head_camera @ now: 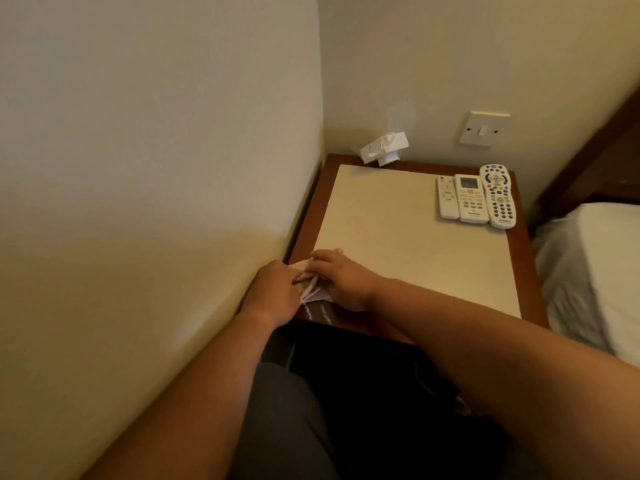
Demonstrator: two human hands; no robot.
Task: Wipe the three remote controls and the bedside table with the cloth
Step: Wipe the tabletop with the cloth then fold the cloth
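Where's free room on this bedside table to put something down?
The middle of the bedside table is bare, as is its near right corner. Crowded: tissue box far left, three remote controls far right, left hand and right hand holding the cloth near left.

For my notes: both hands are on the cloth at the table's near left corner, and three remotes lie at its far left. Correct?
One error: the head view shows the three remotes at the far right of the table; the rest stands.
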